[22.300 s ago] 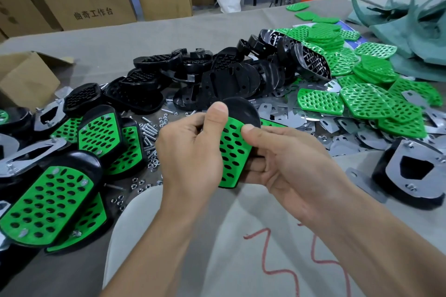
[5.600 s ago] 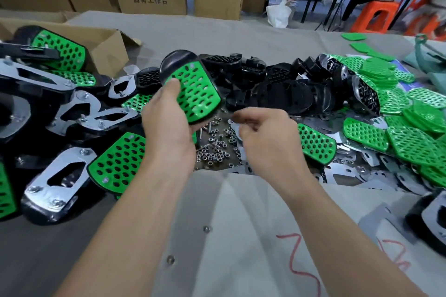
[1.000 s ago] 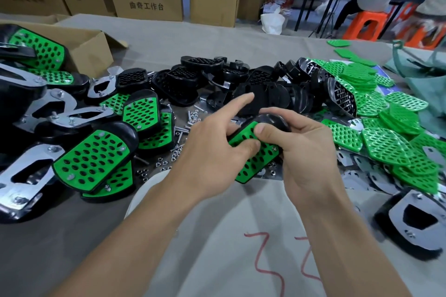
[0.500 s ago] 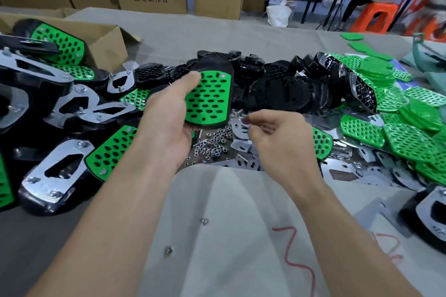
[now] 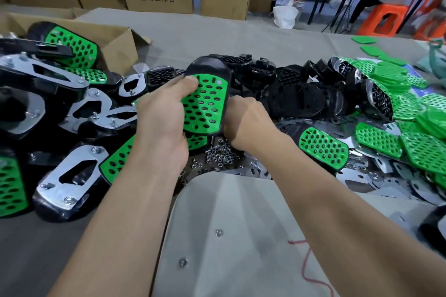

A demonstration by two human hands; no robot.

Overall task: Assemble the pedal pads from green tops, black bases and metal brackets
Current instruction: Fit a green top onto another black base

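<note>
Pedal pad (image 5: 207,103) raised above the pile of nuts (image 5: 218,155), both hands on it.

Gripped in the left hand (image 5: 159,123), thumb curled onto the green face, black base behind. Stood near upright over the table (image 5: 217,38), probably to give the right hand (image 5: 246,123) access to the back. Right fingers tucked behind the lower right edge and hidden; cannot tell whether pinching anything. Metal brackets (image 5: 357,183) lying near on the right, finished pads (image 5: 70,176) heaped left.
</note>
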